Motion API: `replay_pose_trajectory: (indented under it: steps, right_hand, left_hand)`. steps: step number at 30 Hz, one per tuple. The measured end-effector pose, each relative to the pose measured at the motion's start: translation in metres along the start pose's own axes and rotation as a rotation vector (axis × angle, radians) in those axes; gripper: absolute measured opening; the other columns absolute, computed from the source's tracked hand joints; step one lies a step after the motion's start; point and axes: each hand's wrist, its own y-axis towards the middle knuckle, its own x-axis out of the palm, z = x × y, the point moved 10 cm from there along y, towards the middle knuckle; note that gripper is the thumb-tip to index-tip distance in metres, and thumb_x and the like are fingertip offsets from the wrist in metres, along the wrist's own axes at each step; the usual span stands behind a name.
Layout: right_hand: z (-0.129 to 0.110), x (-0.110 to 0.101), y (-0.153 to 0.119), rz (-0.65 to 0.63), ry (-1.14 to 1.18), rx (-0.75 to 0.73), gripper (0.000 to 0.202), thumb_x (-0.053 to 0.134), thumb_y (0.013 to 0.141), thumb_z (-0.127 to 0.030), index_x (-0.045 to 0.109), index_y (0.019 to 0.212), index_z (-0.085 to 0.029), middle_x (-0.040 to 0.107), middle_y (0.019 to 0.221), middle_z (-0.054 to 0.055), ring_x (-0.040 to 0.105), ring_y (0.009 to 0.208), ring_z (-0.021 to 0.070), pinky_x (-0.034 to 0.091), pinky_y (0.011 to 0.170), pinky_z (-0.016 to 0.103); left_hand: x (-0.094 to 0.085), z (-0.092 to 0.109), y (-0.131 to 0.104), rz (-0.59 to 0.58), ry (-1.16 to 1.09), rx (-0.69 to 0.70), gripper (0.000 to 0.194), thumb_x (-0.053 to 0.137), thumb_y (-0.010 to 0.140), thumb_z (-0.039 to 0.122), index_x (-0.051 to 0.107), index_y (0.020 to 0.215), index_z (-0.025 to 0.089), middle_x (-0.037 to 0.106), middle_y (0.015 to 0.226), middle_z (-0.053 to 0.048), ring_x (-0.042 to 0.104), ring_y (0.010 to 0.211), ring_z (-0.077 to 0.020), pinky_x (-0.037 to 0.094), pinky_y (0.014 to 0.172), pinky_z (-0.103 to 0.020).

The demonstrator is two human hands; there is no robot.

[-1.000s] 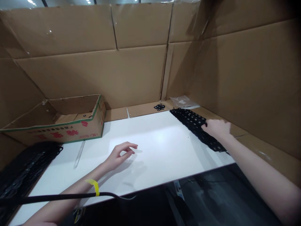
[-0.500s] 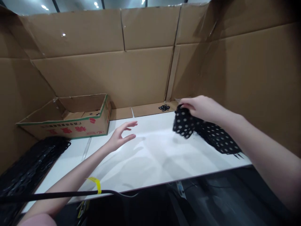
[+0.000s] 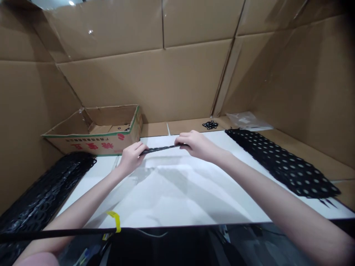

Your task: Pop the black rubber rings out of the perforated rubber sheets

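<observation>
Step in hand: the person held a thin black piece (image 3: pixel 161 149) stretched between two hands, nearly edge-on to the view
Left grip: the left hand (image 3: pixel 130 159) was closed on one end, thumb and fingers pinched together
Right grip: the right hand (image 3: pixel 199 145) was clamped on the other end, fingers curled over it
Where it was: raised above the white flat tabletop (image 3: pixel 166 203), in front of the cardboard box's right end
Handling call: the piece looked limp, so any shift seemed to call for both ends moving evenly, under light tension
Right side: black flat sheets with round holes (image 3: pixel 283 162) lay near the right forearm; small black rings (image 3: pixel 210 125) and a clear plastic bag (image 3: pixel 245 120) were behind
Left side: a glossy black heap of looped material (image 3: pixel 44 192) lay beside the open brown cardboard box with green edging (image 3: pixel 133 138)
Writing: large red Chinese characters (image 3: pixel 107 145) and a small dark line of print (image 3: pixel 80 140), too soft to read surely
Brand: none could be made out
</observation>
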Motion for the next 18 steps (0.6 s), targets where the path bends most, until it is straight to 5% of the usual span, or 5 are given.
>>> replay_pose_trajectory:
  steps: [2, 4, 7, 13, 18]
  right_hand:
    - [0.004, 0.022, -0.011, -0.089, 0.065, -0.033, 0.019, 0.054, 0.083, -0.013, 0.067, 0.096, -0.020, 0.070, 0.097, 0.006, 0.063, 0.087, 0.0193, 0.039, 0.080, 0.030]
    - [0.015, 0.043, -0.031, -0.221, 0.163, -0.011, 0.022, 0.063, 0.080, -0.024, 0.067, 0.101, -0.020, 0.070, 0.101, 0.007, 0.063, 0.093, 0.0220, 0.041, 0.082, 0.032]
    - [0.059, 0.047, -0.076, -0.236, 0.215, 0.170, 0.028, 0.061, 0.081, -0.036, 0.065, 0.104, -0.021, 0.068, 0.104, 0.008, 0.062, 0.095, 0.0234, 0.044, 0.082, 0.033]
    - [0.171, 0.047, -0.189, -0.321, 0.000, 0.678, 0.023, 0.069, 0.060, -0.026, 0.064, 0.082, -0.021, 0.068, 0.087, 0.006, 0.063, 0.080, 0.0247, 0.046, 0.069, 0.031]
    - [0.177, 0.056, -0.214, -0.315, 0.152, 0.706, 0.008, 0.064, 0.063, -0.025, 0.061, 0.070, -0.021, 0.068, 0.078, 0.005, 0.062, 0.073, 0.0216, 0.045, 0.067, 0.030]
  left_hand:
    - [0.013, 0.005, -0.017, -0.075, 0.093, 0.114, 0.018, 0.047, 0.092, 0.023, 0.063, 0.092, 0.017, 0.064, 0.090, -0.007, 0.059, 0.082, -0.0177, 0.043, 0.072, -0.026]
    - [0.040, 0.013, -0.039, -0.279, 0.051, 0.220, 0.020, 0.048, 0.093, 0.028, 0.064, 0.100, 0.019, 0.063, 0.094, -0.007, 0.059, 0.084, -0.0173, 0.044, 0.073, -0.025]
    - [0.058, 0.014, -0.062, -0.418, -0.038, 0.222, 0.024, 0.049, 0.093, 0.035, 0.063, 0.109, 0.021, 0.062, 0.101, -0.007, 0.058, 0.092, -0.0184, 0.046, 0.079, -0.027]
    - [0.055, 0.010, -0.069, -0.334, -0.158, 0.150, 0.024, 0.049, 0.094, 0.030, 0.065, 0.110, 0.022, 0.062, 0.102, -0.009, 0.058, 0.093, -0.0189, 0.047, 0.082, -0.029]
    - [0.056, 0.007, -0.071, -0.293, -0.210, 0.076, 0.022, 0.051, 0.093, 0.028, 0.065, 0.107, 0.020, 0.061, 0.100, -0.009, 0.057, 0.093, -0.0188, 0.048, 0.082, -0.030]
